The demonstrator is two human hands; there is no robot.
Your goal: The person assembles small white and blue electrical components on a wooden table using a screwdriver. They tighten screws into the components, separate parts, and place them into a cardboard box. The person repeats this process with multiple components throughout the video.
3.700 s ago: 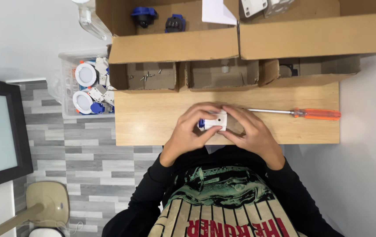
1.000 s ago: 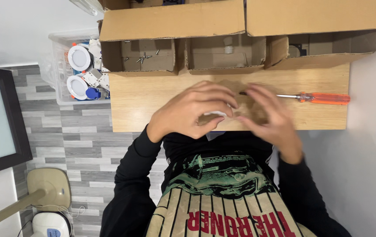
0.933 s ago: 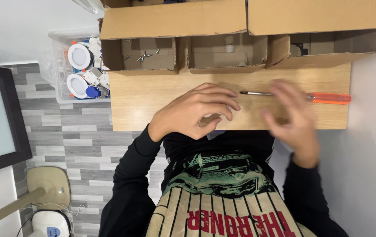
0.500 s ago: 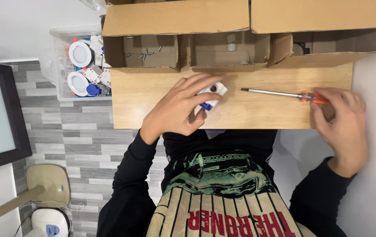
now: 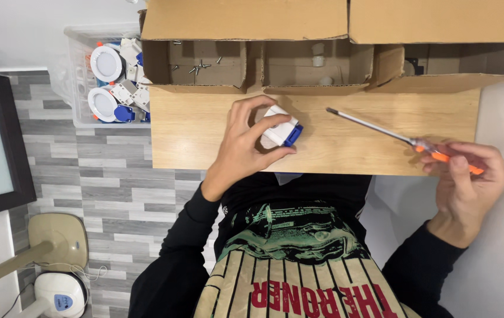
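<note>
The left hand (image 5: 245,146) is gripping a small white and blue part (image 5: 282,126) just above the wooden bench (image 5: 193,132), near the cardboard boxes (image 5: 246,35). The right hand (image 5: 467,182) is pinching the orange handle of a screwdriver (image 5: 390,135) off the bench's right corner, its shaft slanting toward the part.

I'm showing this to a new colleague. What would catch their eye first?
The left hand at mid-desk, gripping a small white and blue part. To the right, the right hand holds an orange-handled screwdriver off the desk's edge. Behind stand open cardboard boxes, one with loose screws.
</note>
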